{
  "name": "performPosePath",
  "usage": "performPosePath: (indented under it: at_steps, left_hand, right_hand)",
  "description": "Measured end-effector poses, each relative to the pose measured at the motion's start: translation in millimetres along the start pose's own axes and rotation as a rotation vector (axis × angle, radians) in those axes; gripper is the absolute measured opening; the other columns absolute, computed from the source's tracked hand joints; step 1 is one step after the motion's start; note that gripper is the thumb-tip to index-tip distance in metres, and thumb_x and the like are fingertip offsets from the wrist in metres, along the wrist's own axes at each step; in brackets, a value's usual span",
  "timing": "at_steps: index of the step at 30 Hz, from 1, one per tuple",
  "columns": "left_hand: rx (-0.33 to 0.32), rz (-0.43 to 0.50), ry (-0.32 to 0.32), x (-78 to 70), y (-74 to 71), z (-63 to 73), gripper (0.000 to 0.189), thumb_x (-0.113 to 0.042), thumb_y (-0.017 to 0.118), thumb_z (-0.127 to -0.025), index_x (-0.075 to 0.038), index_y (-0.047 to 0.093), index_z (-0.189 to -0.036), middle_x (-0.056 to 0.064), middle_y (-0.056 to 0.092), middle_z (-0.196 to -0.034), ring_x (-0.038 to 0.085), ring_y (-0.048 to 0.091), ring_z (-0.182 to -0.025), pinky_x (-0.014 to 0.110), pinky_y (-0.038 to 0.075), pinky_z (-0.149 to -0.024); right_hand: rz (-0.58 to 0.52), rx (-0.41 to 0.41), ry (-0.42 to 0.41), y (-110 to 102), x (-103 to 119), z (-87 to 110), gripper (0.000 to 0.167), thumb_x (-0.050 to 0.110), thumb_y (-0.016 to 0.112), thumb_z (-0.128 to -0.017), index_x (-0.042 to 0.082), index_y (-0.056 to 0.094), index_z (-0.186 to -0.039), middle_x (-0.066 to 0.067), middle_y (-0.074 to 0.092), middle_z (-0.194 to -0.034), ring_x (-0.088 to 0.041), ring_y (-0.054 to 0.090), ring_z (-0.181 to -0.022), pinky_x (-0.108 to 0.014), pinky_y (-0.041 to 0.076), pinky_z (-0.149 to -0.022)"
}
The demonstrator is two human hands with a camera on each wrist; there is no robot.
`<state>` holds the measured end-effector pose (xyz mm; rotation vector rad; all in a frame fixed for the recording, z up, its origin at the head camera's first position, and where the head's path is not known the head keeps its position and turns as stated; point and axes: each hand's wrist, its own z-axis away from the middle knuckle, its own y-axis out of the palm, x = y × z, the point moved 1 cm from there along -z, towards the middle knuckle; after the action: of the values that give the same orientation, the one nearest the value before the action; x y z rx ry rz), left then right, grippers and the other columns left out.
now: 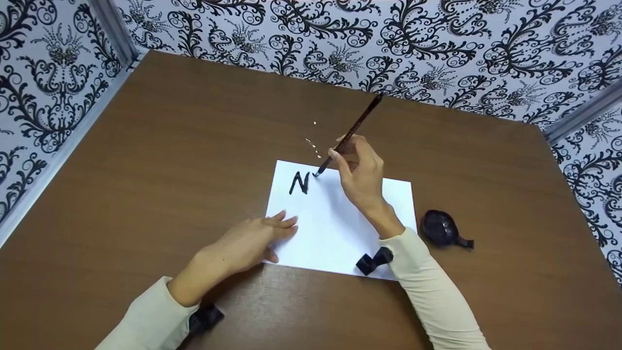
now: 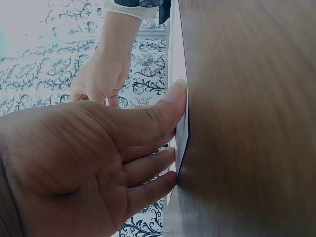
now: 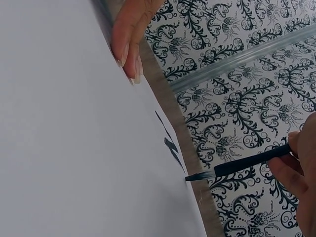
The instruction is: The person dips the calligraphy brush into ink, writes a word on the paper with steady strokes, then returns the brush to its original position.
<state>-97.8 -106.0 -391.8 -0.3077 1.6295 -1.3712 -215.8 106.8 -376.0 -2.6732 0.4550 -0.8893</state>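
Observation:
My right hand (image 1: pixel 363 170) pinches a dark paintbrush (image 1: pixel 357 124) between thumb and fingers, its handle slanting up to the right. The wet, dark bristle tip (image 3: pixel 193 177) meets the white sheet of paper (image 1: pixel 330 233) near its top edge. Just left of the tip, a black letter N (image 1: pixel 299 183) is painted on the sheet. My left hand (image 1: pixel 248 240) rests on the paper's left edge with fingers extended. In the left wrist view the thumb (image 2: pixel 163 106) and fingertips touch the sheet.
A small black dish with a short handle (image 1: pixel 440 227) stands right of the paper. Pale flecks (image 1: pixel 312 145) mark the brown table (image 1: pixel 146 194) above the sheet. Patterned black-and-white panels (image 1: pixel 311 34) border the table. Black wrist devices (image 1: pixel 374 261) sit at both cuffs.

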Motion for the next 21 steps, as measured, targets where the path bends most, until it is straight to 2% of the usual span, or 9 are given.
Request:
performPosePath:
  at_steps: [8,14,21]
  left_hand:
    - [-0.019,-0.018,0.018,0.4,-1.1,0.9,0.064,-0.022,0.074,-0.076,-0.006,0.054,-0.134,0.006,0.044,-0.145,0.030,0.040,-0.133,0.063,0.038,-0.094]
    - [-0.005,-0.002,0.006,-0.3,-1.7,0.6,0.062,-0.022,0.073,-0.079,-0.006,0.053,-0.135,0.007,0.042,-0.146,0.031,0.038,-0.134,0.065,0.034,-0.096]
    - [-0.013,-0.006,0.015,-0.3,-1.8,0.1,0.062,-0.020,0.074,-0.078,-0.005,0.054,-0.134,0.007,0.043,-0.145,0.030,0.038,-0.133,0.061,0.036,-0.097]
  right_hand:
    - [0.000,0.053,0.018,-1.6,1.0,0.0,0.019,0.004,0.068,-0.088,-0.001,0.058,-0.104,-0.008,0.064,-0.088,-0.018,0.068,-0.073,-0.022,0.054,-0.061]
    - [-0.015,0.074,0.011,-3.0,1.7,-0.4,0.019,0.005,0.067,-0.088,-0.001,0.058,-0.104,-0.009,0.064,-0.088,-0.017,0.068,-0.073,-0.023,0.054,-0.060]
    - [0.006,0.098,-0.008,-5.0,3.9,-1.9,0.019,0.006,0.067,-0.089,-0.002,0.058,-0.104,-0.010,0.064,-0.088,-0.016,0.067,-0.072,-0.022,0.054,-0.060]
